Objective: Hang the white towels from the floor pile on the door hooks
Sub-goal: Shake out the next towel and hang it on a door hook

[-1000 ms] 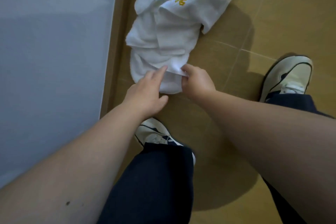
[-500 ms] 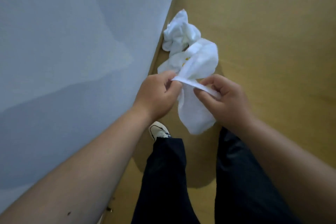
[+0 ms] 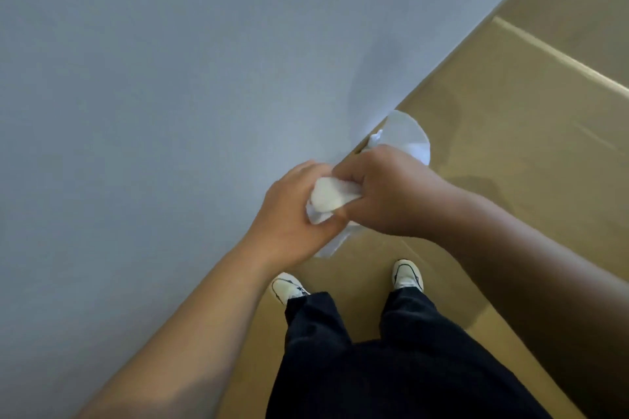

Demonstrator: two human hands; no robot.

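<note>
towel off the floor, both hands bunching it

towel (image 3: pixel 327 198) is now up at waist level, held between our left hand (image 3: pixel 289 214) and right hand (image 3: pixel 384 190). a second ago we were crouched, with fingertips at the edge of the pile on the floor; half a second ago we had one piece lifted and stretched between the two hands. now we stand upright, feet planted, and the cloth is gathered into a small wad. the left hand cups it from below and the side, fingers curled round the bundle; the right hand's fingers (image 3: pixel 347 177) are curled and pressed onto its top. a loose tail of cloth hangs below the hands, near the left wrist.

the rest of the pile (image 3: pixel 408 136) lies on the floor (image 3: pixel 510 146) against the foot of the grey door (image 3: pixel 170 78), just beyond the right hand and partly hidden by it, so we cannot tell how many towels remain.

we judge that the pick-up of one towel is done and the hanging is not yet begun. no hook is in view; the door surface we see is plain. the towel will likely need opening out, or a loop or edge found, before it can go on a hook.

as for containers, we see none: no basket, bin or box, and the towels sit straight on the floor.
</note>
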